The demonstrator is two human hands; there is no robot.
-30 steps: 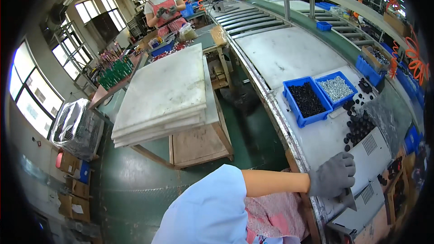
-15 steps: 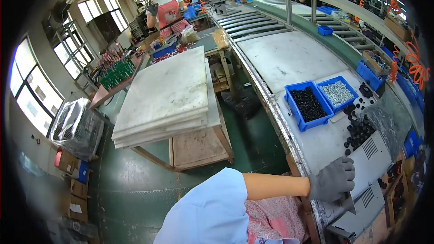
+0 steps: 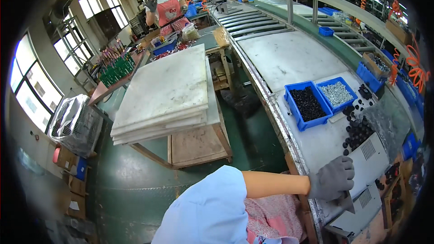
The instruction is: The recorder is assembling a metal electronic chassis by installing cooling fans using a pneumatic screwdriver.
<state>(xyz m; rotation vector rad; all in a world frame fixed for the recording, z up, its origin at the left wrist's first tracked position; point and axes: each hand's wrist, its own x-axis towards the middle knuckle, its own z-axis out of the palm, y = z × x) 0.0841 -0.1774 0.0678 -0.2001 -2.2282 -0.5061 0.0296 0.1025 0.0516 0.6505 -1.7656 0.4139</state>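
Note:
My left hand (image 3: 332, 179), in a grey work glove, reaches across to the bench at the lower right. Its fingers are curled on the near end of a light grey metal panel (image 3: 370, 154) with a row of slots. The underside of the grip is hidden. Just below the hand lies a second slotted grey metal panel (image 3: 359, 213) with bent edges. Round black plastic parts (image 3: 357, 131) lie loose beyond the first panel. My right hand is out of the picture.
Two blue bins stand farther up the bench: one bin (image 3: 313, 125) of black screws, one bin (image 3: 340, 107) of silvery ones. A clear plastic bag (image 3: 389, 117) lies at right. White boards (image 3: 162, 90) are stacked on a wooden stand. A co-worker (image 3: 167, 11) stands beyond.
The view has shifted very slightly. My left hand stays on the panel, its fingers still curled. The co-worker in the background has moved a raised gloved hand a little.

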